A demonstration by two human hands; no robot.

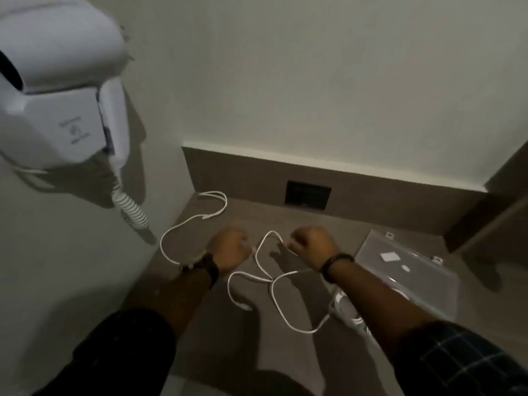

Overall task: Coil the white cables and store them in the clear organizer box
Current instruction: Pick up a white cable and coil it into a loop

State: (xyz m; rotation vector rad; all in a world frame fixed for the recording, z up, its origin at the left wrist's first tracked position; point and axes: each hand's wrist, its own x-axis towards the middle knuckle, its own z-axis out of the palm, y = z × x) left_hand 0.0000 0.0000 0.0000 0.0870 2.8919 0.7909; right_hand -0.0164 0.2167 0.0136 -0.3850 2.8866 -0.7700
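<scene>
With the left hand (230,247) and right hand (313,244) both pinched on the thin white cable (258,277) sprawled mid-counter, wind even loops before reaching right to the closed clear plastic organizer box (423,277).

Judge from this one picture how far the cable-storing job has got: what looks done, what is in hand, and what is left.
Done: nothing looks coiled or stored; the clear organizer box lies shut at the right. In hand: the left hand and right hand each pinch the middle white cable, which sprawls in loose loops. Left: coiling it, then the far cable by the wall, and boxing both.
</scene>
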